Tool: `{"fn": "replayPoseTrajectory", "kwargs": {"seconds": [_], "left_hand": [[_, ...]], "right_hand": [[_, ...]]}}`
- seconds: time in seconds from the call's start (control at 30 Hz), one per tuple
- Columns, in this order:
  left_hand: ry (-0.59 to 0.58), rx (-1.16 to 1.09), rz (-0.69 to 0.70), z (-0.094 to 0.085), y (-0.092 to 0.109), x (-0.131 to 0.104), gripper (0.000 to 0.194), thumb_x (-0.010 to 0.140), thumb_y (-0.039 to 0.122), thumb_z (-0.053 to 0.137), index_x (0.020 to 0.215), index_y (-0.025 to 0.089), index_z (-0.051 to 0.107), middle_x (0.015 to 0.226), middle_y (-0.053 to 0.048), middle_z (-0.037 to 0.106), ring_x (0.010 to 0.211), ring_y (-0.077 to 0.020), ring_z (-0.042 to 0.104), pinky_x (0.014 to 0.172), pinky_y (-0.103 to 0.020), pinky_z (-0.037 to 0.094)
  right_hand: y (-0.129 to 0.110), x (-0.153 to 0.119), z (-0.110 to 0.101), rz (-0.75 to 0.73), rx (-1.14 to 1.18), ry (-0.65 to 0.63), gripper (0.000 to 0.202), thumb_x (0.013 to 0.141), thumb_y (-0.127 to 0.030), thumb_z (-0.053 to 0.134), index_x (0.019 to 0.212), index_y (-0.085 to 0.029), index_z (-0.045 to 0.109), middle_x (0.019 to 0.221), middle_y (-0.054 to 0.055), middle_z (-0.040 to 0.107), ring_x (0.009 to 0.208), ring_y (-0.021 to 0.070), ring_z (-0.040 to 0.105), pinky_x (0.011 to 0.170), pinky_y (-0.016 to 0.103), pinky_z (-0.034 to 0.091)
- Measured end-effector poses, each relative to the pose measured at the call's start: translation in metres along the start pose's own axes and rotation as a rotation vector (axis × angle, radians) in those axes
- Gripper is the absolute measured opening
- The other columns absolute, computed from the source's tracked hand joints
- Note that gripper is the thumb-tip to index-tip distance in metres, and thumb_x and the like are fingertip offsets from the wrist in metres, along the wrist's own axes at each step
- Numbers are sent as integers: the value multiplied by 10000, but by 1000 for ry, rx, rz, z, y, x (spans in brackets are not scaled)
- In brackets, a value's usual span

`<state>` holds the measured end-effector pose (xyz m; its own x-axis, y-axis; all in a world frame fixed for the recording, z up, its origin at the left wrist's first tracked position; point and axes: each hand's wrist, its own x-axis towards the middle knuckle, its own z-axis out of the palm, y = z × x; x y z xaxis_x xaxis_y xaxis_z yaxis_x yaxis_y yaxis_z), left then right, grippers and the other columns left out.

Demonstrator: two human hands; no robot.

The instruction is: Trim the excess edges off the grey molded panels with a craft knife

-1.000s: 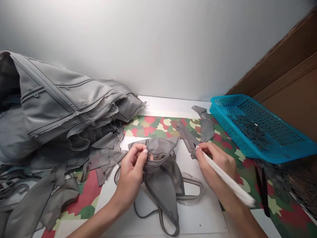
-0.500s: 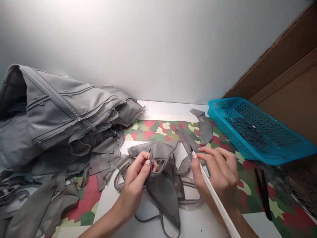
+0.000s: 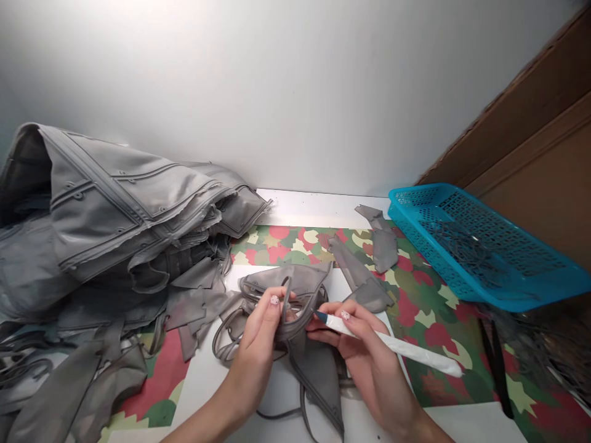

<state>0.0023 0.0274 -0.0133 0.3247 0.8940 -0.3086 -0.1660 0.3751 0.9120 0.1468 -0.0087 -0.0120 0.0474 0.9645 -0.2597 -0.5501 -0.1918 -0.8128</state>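
My left hand [image 3: 265, 323] pinches the edge of a soft grey moulded sheet piece [image 3: 316, 363] with raised rims, at the front middle. A narrow grey strip [image 3: 287, 295] arches up beside its fingertips. Thin loops of the same material hang below and to the left. My right hand [image 3: 364, 351] grips a slim knife [image 3: 406, 351] with a white-wrapped handle and a dark pointed tip. That tip lies close to the rim of the grey piece, right of my left fingers; whether it touches cannot be made out.
Folded grey moulded sheets [image 3: 138, 184] are heaped on the left, with grey offcuts [image 3: 74, 381] before them. More scraps [image 3: 364, 283] lie behind my right hand. A blue basket [image 3: 462, 246] of thin grey trimmings stands right, near black tweezers-like tool [image 3: 496, 369] and cardboard [image 3: 530, 135].
My right hand has moved left to the grey piece, and the knife has swung from steep to nearly level, tip pointing left. My left hand still holds the piece, with the strip now arching higher.
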Motion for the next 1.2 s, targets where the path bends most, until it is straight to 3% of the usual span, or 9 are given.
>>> {"fn": "replayPoseTrajectory", "kwargs": {"seconds": [0.1,0.23,0.43,0.53,0.63,0.77,0.87,0.97,1.2], "left_hand": [[-85,72,-25,0,1,2,387,839,549,369,766,181,466,660,29,372,622,-123,344,581,-231,280],[-147,233,-36,3,5,1,336,818,452,491,655,175,392,639,48,261,598,-102,248,530,-221,212],[-158,195,-60,5,8,-3,222,851,383,465,829,167,512,652,40,375,605,-91,307,536,-203,241],[-149,188,-84,5,8,-4,241,835,373,494,950,166,539,651,35,444,564,-82,321,487,-197,231],[-148,160,-138,4,8,-5,345,822,376,505,1079,145,515,618,31,493,506,-75,317,444,-194,225],[-162,41,-152,3,7,-4,411,812,362,519,1153,132,500,629,4,573,488,-73,367,438,-186,265],[-179,-35,-142,1,5,-4,412,806,354,537,1157,139,520,583,15,561,457,-64,373,430,-179,280],[-184,-55,-145,1,5,-5,406,803,352,551,1151,144,535,551,24,548,438,-62,392,431,-177,305],[-206,-29,-140,3,6,-7,409,806,373,549,1141,142,508,692,-34,636,499,-90,488,471,-197,391]], "right_hand": [[-2,-1,-1,-32,-75,-5,168,818,-278,527,693,-191,599,933,38,622,893,201,588,838,340,462],[-2,-4,-4,-61,-193,-7,178,816,-315,525,697,-200,591,956,42,628,911,205,578,821,321,436],[-4,0,-9,-158,-346,-3,200,831,-314,506,693,-202,597,1117,85,587,1239,248,358,945,384,349],[-8,2,-7,-8,-270,-5,213,799,-339,526,664,-188,592,1206,84,531,1117,269,494,855,371,421],[-12,3,-6,86,-246,-57,215,770,-362,536,642,-196,584,977,83,625,1045,285,545,841,390,424],[-16,3,-10,12,-472,-151,238,798,-361,516,628,-215,595,624,67,600,1226,265,369,980,402,283],[-17,4,-11,-2,-467,-206,241,800,-354,526,618,-200,560,744,50,570,968,239,531,779,312,407],[-18,4,-10,29,-357,-251,241,796,-342,531,617,-182,525,790,23,509,657,148,517,595,255,401],[-17,4,-9,64,-258,-183,219,794,-303,532,623,-166,520,808,14,512,619,118,499,583,229,396]]}}
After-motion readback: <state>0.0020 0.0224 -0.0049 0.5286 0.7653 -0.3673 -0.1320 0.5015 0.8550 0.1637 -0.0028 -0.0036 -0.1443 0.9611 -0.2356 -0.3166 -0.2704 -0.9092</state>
